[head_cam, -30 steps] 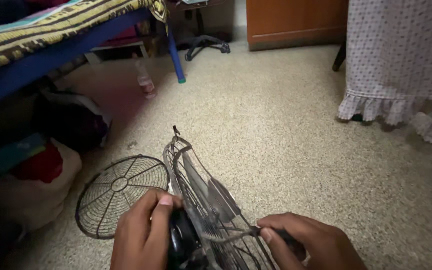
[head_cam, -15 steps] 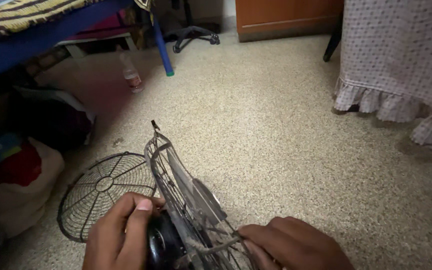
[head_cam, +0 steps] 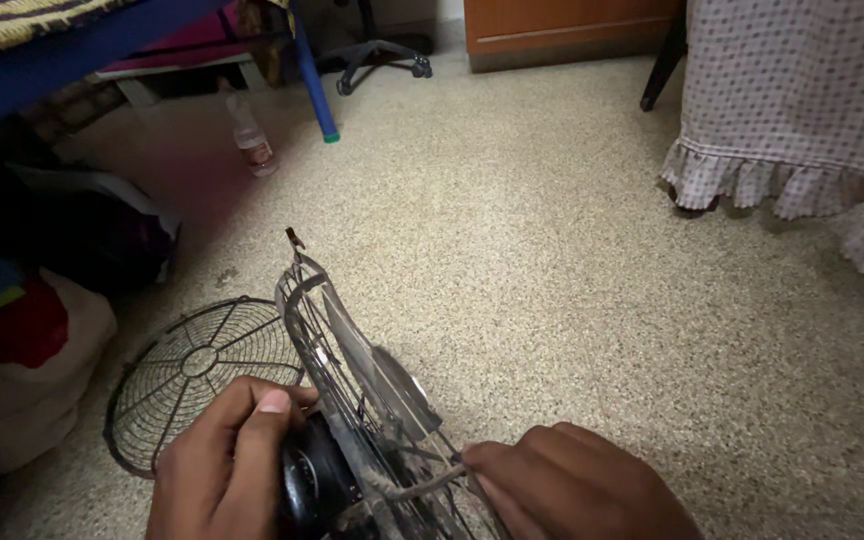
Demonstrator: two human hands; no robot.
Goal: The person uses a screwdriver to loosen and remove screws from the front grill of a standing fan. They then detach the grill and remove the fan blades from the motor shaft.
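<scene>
Left hand: left hand (head_cam: 222, 470) curls around the black motor housing (head_cam: 314, 482) at the back of the fan; thumb lies across the top of the housing, fingers bent and wrapped down its far side, clamped on it.
Left hand pose: comes in from the bottom edge, back of the hand turned up toward the camera, knuckles toward the loose grille.
Right hand: right hand (head_cam: 577, 490) is closed, fingertips pinched on the wire of the rear fan guard (head_cam: 327, 345) near its lower rim; how tightly it grips cannot be told, as the fingers fold under the palm.
Right hand pose: enters from the bottom right, back of the hand up, fingers pointing left toward the fan.
Hands to each other: apart, one on each side of the fan, with the guard and metal blades (head_cam: 382, 375) between them.
Fan: stands on edge on the speckled floor (head_cam: 552, 250), low in the middle of the view, tilted away from the camera.
Loose front grille (head_cam: 192, 375): lies flat on the floor, just left of the fan, next to the left hand.
Surroundings: plastic bottle (head_cam: 251, 140) by a blue bed leg (head_cam: 312, 75); frilled dotted cloth (head_cam: 802, 130) at right.
</scene>
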